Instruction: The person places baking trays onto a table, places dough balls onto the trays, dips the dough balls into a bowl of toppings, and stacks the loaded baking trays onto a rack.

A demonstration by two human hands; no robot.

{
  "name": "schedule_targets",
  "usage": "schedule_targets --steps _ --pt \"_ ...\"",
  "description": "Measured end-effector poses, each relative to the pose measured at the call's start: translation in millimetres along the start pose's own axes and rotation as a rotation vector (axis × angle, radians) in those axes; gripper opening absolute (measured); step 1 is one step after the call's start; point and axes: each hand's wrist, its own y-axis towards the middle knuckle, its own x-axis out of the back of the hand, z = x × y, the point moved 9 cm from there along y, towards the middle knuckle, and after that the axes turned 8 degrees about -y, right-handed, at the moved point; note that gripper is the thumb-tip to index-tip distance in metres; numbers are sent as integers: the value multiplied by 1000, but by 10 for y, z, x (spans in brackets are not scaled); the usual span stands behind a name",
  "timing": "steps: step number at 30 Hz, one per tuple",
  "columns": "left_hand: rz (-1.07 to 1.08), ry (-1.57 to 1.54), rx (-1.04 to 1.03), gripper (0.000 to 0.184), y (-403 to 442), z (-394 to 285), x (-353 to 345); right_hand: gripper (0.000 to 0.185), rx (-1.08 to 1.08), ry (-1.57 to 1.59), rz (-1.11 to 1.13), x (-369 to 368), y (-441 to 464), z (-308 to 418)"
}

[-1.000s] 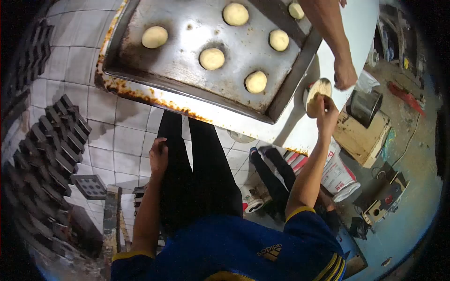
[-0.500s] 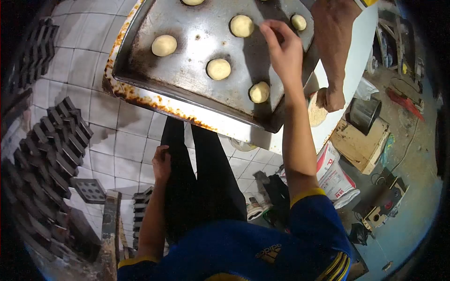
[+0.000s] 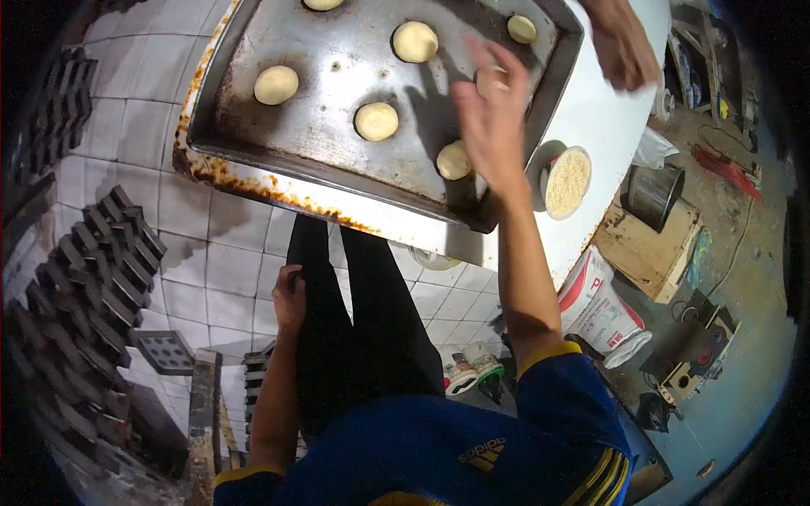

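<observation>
My right hand (image 3: 496, 118) is over the right part of a worn metal baking tray (image 3: 321, 173), its thumb and fingers apart and somewhat blurred. A small pale patch shows among the fingers; I cannot tell what it is. Close to the wrist lies a dough ball (image 3: 453, 160), partly covered by the hand. Other flattened dough balls sit spaced on the tray, among them one (image 3: 376, 121) near the middle and one (image 3: 415, 42) farther back. My left hand (image 3: 289, 297) hangs beside my thigh, fingers loosely curled and holding nothing.
Right of the tray, a bowl of pale crumbs (image 3: 567, 184) stands on the white table (image 3: 540, 244). Another person's hand (image 3: 626, 55) is above the table. A sack (image 3: 601, 308) and a dark metal pot (image 3: 655, 198) are at the right. Dark stacked metal pieces (image 3: 101, 261) stand left.
My right hand has gone from a near pinch to spread fingers, slightly lower over the tray. The other person's hand has risen away from the crumb bowl. My left hand stays down.
</observation>
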Motion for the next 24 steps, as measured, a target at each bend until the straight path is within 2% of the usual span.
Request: schedule_targets --steps 1,3,5,7,9,11,13,15,18,19,21,22,24 --pt "-6 -54 5 32 -22 146 -24 39 -133 137 -139 250 -82 -235" --pt "-9 -108 11 33 -38 170 -14 32 -468 120 -115 702 -413 -672" --pt "55 -8 56 33 -23 16 -31 26 -540 -117 -196 1065 -939 -1236" --pt "48 17 30 33 -3 5 -49 26 -633 -469 55 1203 -1360 -1779" --pt "37 47 11 33 -6 60 -65 27 -659 -628 149 1223 -1606 -2014" --pt "8 -84 -32 33 -8 120 -64 25 -720 -585 202 1171 -1685 -2147" --pt "21 -2 3 34 -5 65 -36 25 -707 -630 288 1099 -1708 -2220" --pt "39 77 32 34 1 36 -41 24 -706 -659 283 1100 -1716 -2266" --pt "61 22 81 33 -6 159 -70 29 -716 -547 223 1196 -1679 -2256" --pt "53 5 38 33 -6 234 -101 34 -835 -429 199 1247 -1674 -2223" --pt "23 -7 4 33 -38 239 -45 39 -818 175 -35 1133 -1751 -2397" --pt "30 -19 11 33 -50 113 -46 37 -940 401 -44 1060 -1648 -2170" --pt "27 -32 24 33 -40 33 -26 35 -1000 539 46 888 -1329 -1702"
